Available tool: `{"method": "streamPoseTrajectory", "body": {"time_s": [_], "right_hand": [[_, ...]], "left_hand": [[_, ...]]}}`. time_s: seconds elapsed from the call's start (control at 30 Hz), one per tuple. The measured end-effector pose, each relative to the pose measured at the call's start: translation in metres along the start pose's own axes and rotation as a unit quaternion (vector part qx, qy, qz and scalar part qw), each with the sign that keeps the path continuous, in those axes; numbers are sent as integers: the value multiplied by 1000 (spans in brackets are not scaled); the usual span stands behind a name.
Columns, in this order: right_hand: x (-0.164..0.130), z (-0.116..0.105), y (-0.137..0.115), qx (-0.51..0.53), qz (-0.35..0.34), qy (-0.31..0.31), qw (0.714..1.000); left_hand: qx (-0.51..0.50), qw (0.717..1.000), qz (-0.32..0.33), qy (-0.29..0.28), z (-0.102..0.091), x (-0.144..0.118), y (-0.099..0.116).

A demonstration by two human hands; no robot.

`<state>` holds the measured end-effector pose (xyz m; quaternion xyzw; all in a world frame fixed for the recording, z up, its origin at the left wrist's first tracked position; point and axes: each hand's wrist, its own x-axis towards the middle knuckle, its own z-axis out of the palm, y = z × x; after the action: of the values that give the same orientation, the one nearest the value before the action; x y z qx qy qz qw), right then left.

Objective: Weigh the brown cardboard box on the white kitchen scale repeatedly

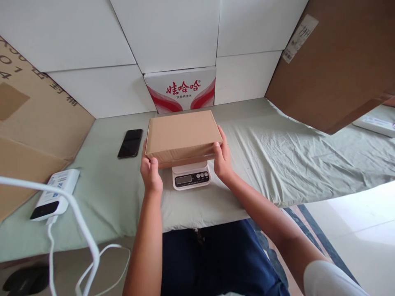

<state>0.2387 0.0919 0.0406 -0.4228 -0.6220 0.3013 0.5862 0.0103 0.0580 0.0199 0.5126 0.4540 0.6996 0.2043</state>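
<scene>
A closed brown cardboard box is gripped at both ends by my hands. My left hand holds its near left corner, the thumb on the front face. At the right end, my right hand has its thumb on the near corner and its fingers along the side. Beneath the box is a small white digital kitchen scale, its dark display and round buttons facing me. The box covers most of the scale's platform, so I cannot tell whether the two touch.
A black smartphone lies left of the box. Further left are a white power bank with a white cable. White boxes line the back, one with red print. Large cartons stand left and right on the green cloth.
</scene>
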Motion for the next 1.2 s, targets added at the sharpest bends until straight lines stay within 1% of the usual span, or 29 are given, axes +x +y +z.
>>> {"method": "streamPoseTrajectory", "body": {"time_s": [0.23,0.37,0.5,0.57,0.63,0.67,0.73,0.77,0.8,0.83,0.9,0.97,1.03,1.1,1.2], "right_hand": [[0,0,-2,8,5,5,1000],[-2,1,-2,15,3,3,1000],[-1,-1,-7,24,-4,-4,1000],[5,-3,-14,25,-17,-5,1000],[19,-3,-23,24,-40,-2,999],[28,-2,-27,24,-55,1,998],[49,4,-30,25,-86,6,996],[59,8,-29,26,-99,7,995],[69,14,-24,28,-108,6,994],[77,19,-17,30,-113,3,993],[87,30,3,39,-110,1,993],[92,38,26,47,-93,-2,995],[93,42,46,52,-76,-8,996],[94,43,59,54,-63,-12,997],[96,41,68,53,-39,-8,998]], "left_hand": [[5,1000,-6,-2,-3,1,-3],[-19,1000,1,1,-4,0,-6],[-14,1000,-7,-5,-5,-1,0],[1,1000,-2,-19,-6,7,8],[5,999,27,-28,-6,23,16],[-2,998,49,-25,-4,34,18],[-29,995,92,1,0,59,16],[-49,992,111,22,4,71,11],[-70,990,115,40,7,82,4],[-87,988,111,56,11,92,-7],[-95,989,79,82,17,103,-31],[-83,991,45,94,21,105,-54],[-73,993,14,92,23,103,-72],[-65,994,-7,85,24,99,-82],[-56,996,-21,72,26,97,-87]]}}
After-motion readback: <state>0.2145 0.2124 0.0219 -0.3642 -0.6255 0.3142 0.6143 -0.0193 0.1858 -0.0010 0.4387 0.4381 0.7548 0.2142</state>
